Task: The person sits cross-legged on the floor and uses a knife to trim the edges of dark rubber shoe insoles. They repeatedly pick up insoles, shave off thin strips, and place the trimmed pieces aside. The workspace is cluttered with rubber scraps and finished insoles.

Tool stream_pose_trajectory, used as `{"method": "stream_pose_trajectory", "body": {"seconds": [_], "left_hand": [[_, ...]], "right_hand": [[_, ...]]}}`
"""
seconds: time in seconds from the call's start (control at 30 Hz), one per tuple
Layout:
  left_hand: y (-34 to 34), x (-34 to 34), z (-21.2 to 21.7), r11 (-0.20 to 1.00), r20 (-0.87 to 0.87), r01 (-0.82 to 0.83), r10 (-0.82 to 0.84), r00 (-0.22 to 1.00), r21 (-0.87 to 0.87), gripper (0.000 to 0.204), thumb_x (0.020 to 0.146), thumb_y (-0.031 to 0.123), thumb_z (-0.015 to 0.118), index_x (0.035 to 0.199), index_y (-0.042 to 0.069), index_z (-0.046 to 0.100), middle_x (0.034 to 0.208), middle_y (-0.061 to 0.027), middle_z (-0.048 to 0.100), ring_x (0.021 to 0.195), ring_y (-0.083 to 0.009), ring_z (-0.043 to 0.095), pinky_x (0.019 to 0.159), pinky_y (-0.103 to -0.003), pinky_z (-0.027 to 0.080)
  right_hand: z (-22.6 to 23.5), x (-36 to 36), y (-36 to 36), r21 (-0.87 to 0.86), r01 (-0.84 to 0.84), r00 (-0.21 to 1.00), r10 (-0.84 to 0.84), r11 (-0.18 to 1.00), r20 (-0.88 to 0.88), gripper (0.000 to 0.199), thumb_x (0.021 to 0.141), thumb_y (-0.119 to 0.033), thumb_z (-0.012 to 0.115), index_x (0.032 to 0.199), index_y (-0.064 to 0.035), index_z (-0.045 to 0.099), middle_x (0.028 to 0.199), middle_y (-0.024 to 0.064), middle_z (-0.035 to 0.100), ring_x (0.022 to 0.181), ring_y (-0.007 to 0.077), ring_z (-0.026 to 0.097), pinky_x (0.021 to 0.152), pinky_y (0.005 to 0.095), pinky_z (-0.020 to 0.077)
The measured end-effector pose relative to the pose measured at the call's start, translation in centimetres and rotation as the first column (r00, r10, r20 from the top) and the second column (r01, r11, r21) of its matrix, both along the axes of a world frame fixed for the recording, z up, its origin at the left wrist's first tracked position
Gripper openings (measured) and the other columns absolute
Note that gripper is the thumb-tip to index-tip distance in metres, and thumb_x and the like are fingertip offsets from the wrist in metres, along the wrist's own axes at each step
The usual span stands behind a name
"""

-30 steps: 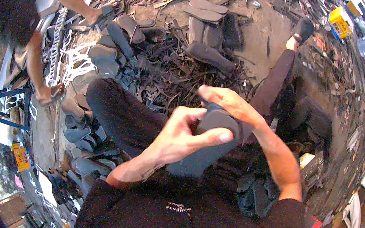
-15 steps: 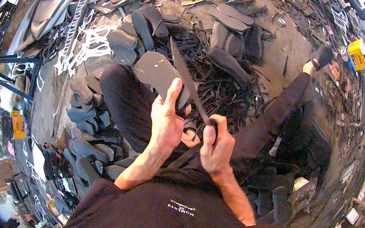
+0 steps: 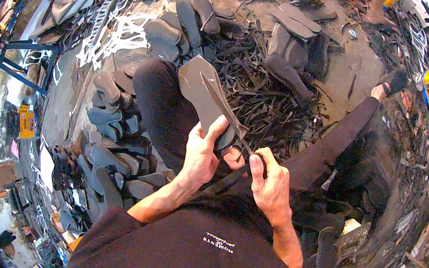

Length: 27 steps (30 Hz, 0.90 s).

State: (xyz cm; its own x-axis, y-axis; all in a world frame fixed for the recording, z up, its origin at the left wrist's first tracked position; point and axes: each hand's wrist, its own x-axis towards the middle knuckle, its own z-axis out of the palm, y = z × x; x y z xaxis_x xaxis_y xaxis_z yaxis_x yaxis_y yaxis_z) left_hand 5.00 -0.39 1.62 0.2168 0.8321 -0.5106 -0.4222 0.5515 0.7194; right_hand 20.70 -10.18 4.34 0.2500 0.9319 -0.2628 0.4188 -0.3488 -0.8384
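My left hand (image 3: 204, 151) grips a grey, foot-shaped sandal sole (image 3: 196, 85) by its near end, thumb on top and fingers beneath. The sole points up and away to the left, over my bent knee. To its right, my right hand (image 3: 271, 185) is closed round the handle of a long knife (image 3: 223, 105), thumb along the handle. The blade lies along the sole's right edge, where a thin sliver seems to stand off; whether that is blade or offcut is partly unclear. My left fingers under the sole are mostly hidden.
Dark trimmed strips (image 3: 277, 112) heap up in front of me. Stacked soles (image 3: 105, 160) lie at my left, with more bundled soles (image 3: 296, 50) ahead. White offcuts (image 3: 118, 40) and a dark metal frame (image 3: 31, 47) are further left. Another person's leg (image 3: 377, 9) is at the far right.
The knife has come down and toward me, its blade now against the sole's right edge. My view has shifted left. The other person's leg has gone from far left to far right.
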Motion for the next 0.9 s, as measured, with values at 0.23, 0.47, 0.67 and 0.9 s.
{"method": "stream_pose_trajectory", "body": {"seconds": [0.23, 0.47, 0.67, 0.9], "left_hand": [[-1.0, -1.9, -1.5, 1.000, -0.030, 0.009, -0.009, 1.000, -0.022, 0.019, 0.104, 0.027, 0.074, 0.110, 0.009, 0.070, 0.095, 0.0000, 0.074, 0.076, -0.0095, 0.068, 0.064, -0.027, 0.054], [-1.0, -2.2, 0.2, 0.999, 0.011, 0.020, -0.019, 1.000, -0.038, 0.019, 0.103, 0.023, 0.076, 0.109, 0.006, 0.069, 0.089, -0.0007, 0.072, 0.073, -0.0083, 0.064, 0.061, -0.025, 0.049], [-2.2, -3.1, 0.7, 0.981, -0.040, 0.186, -0.184, 0.982, 0.062, 0.024, 0.103, 0.019, 0.076, 0.119, 0.002, 0.069, 0.097, -0.0062, 0.076, 0.084, -0.0137, 0.072, 0.073, -0.029, 0.058], [-1.7, -2.6, -0.4, 0.817, -0.227, 0.565, -0.532, 0.816, 0.116, 0.025, 0.107, 0.029, 0.072, 0.107, 0.004, 0.068, 0.080, 0.0030, 0.066, 0.065, -0.0044, 0.055, 0.059, -0.023, 0.045]], "right_hand": [[-2.6, -1.8, 2.9, 0.003, -0.045, 0.963, 0.044, 0.999, -0.265, 0.049, 0.113, -0.050, 0.049, 0.108, -0.0040, 0.064, 0.083, 0.0281, 0.070, 0.088, 0.0508, 0.071, 0.071, 0.0551, 0.0534], [-7.5, -3.8, 10.4, 0.148, 0.061, 0.984, -0.034, 0.987, -0.175, 0.064, 0.110, -0.064, 0.045, 0.112, -0.0024, 0.064, 0.086, 0.0304, 0.069, 0.090, 0.0570, 0.066, 0.074, 0.0570, 0.0515], [-10.2, -1.1, 16.3, -0.015, -0.042, 0.611, 0.014, 0.999, -0.791, 0.074, 0.106, -0.076, 0.042, 0.111, -0.0074, 0.070, 0.075, -0.0031, 0.063, 0.060, 0.0072, 0.055, 0.055, 0.0261, 0.0453], [-4.9, 0.5, 11.0, 0.151, 0.339, 0.761, -0.176, 0.929, -0.625, 0.027, 0.102, -0.026, 0.077, 0.115, -0.0038, 0.072, 0.100, 0.0022, 0.075, 0.089, 0.0121, 0.068, 0.082, 0.0312, 0.0559]]}}
